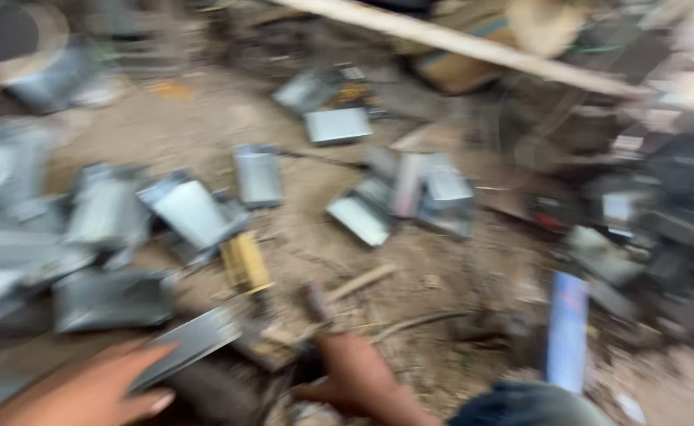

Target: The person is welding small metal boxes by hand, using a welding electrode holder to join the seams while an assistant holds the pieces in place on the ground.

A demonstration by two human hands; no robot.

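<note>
- Many bent sheet-metal pieces (193,211) lie scattered over the dirt floor (205,118) in front of me — grey, dull, folded into boxy or trough shapes, none stacked in any order that I can make out.
- My left hand (87,390) lies flat, fingers stretched out, against a long flat metal strip (189,343) at the bottom left; it touches the strip rather than clamps it.
- My right hand (355,379) is curled around what looks like a hammer (315,304) — the blur makes the grip hard to judge.
- Judging by this, the work is mid-way: a heap of shaped pieces at left, one strip under my hands.
- A yellowish block (244,260) and a wooden stick (363,280) sit just beyond the hammer.
- A pale wooden plank (457,43) runs across the top; a blue-edged strip (568,331) stands at right.
</note>
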